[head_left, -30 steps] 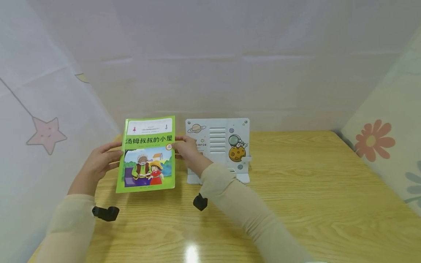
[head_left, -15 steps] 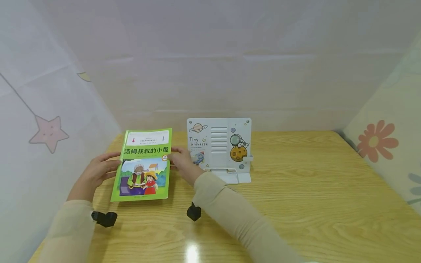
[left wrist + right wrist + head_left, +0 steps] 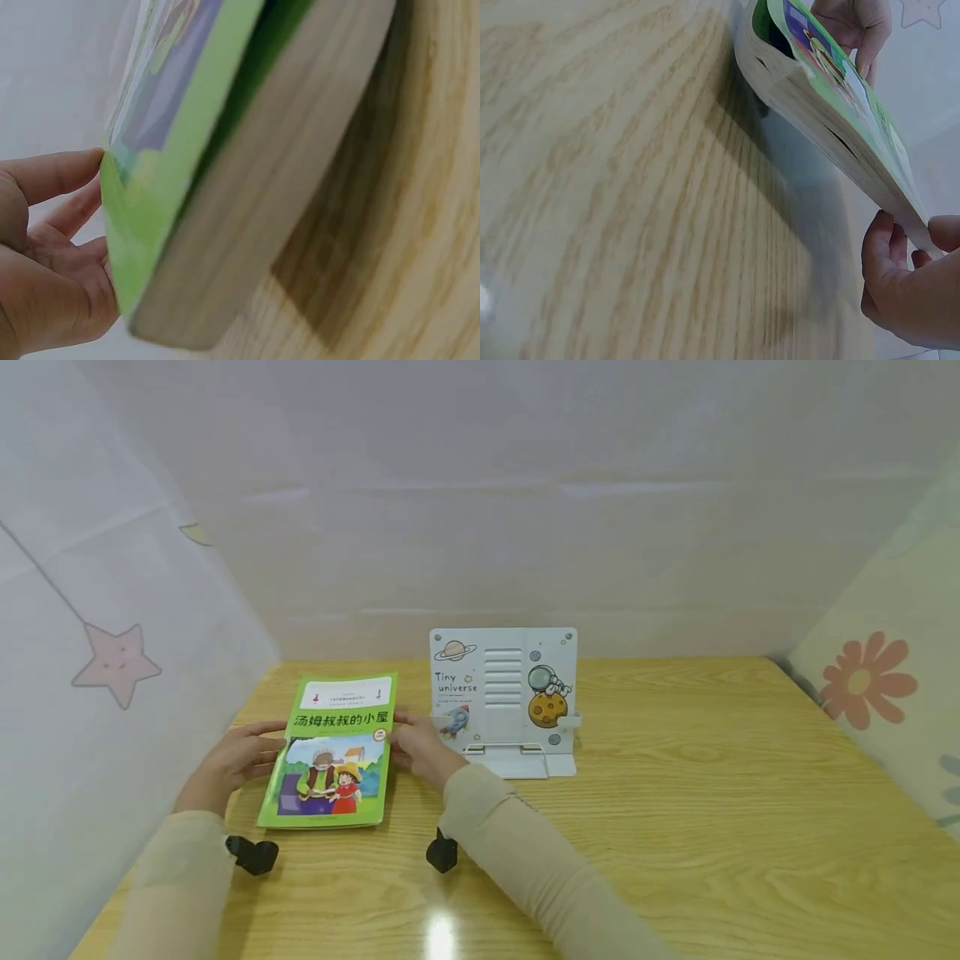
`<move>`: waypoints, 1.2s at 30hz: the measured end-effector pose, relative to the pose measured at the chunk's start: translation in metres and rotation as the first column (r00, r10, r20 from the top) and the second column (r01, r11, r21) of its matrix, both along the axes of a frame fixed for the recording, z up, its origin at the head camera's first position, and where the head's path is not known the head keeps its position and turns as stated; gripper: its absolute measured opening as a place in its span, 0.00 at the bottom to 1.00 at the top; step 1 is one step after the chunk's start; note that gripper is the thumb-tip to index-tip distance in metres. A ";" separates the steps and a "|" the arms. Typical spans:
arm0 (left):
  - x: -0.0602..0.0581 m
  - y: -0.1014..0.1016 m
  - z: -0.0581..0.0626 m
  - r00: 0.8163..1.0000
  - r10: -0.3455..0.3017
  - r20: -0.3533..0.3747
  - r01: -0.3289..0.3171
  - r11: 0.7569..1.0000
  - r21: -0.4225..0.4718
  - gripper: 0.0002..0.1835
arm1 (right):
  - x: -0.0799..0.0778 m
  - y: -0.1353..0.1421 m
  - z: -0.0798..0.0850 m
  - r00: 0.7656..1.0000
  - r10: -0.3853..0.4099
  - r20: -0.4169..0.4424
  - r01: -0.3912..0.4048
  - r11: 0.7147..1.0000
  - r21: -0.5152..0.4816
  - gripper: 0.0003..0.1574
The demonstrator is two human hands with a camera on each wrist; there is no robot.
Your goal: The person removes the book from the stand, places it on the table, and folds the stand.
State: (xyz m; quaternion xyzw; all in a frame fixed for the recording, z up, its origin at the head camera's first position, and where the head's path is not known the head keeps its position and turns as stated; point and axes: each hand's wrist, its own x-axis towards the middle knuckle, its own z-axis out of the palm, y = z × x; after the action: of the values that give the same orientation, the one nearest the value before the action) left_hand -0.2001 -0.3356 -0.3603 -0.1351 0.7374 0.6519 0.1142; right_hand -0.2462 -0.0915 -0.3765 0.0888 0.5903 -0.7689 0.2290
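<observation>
A green-covered paperback book (image 3: 330, 752) is held between both hands on the left side of the table, its illustrated front cover facing up. The left hand (image 3: 232, 758) grips its spine edge, with the thumb on the cover side in the left wrist view. At the opposite edge, the right hand (image 3: 422, 745) pinches the pages and cover between thumb and fingers. In the right wrist view a gap and a shadow show under the book (image 3: 840, 127), so its near part is off the wood. The fingers behind the book are partly hidden.
A white book stand (image 3: 502, 689) with planet and astronaut drawings stands upright to the right of the book, its wire clip at the base. Wood-grain table (image 3: 675, 827) extends to the right. Pale cloth walls (image 3: 525, 552) enclose the back and sides.
Both hands have lowered the book toward the table and away from the book stand. The book now lies at a flatter tilt, and the right hand no longer covers part of the stand.
</observation>
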 end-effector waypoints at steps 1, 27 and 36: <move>0.000 0.000 -0.001 1.000 0.001 0.000 -0.001 1.000 0.002 0.34 | 0.000 0.000 -0.001 1.000 0.006 -0.001 -0.006 1.000 0.001 0.31; -0.021 0.008 -0.023 0.998 0.026 0.065 -0.012 0.978 -0.207 0.27 | -0.004 0.000 -0.019 0.999 0.027 0.021 -0.028 0.995 0.095 0.31; -0.026 0.007 -0.022 0.997 0.039 0.066 -0.021 0.967 -0.254 0.26 | -0.004 -0.005 -0.019 1.000 0.013 0.019 -0.016 0.989 0.147 0.32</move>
State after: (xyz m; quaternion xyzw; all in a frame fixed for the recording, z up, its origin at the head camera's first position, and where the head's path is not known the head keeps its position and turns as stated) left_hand -0.2259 -0.3284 -0.3819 -0.1824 0.8078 0.5492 0.1121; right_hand -0.2503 -0.0961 -0.3958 0.1080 0.6438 -0.7208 0.2328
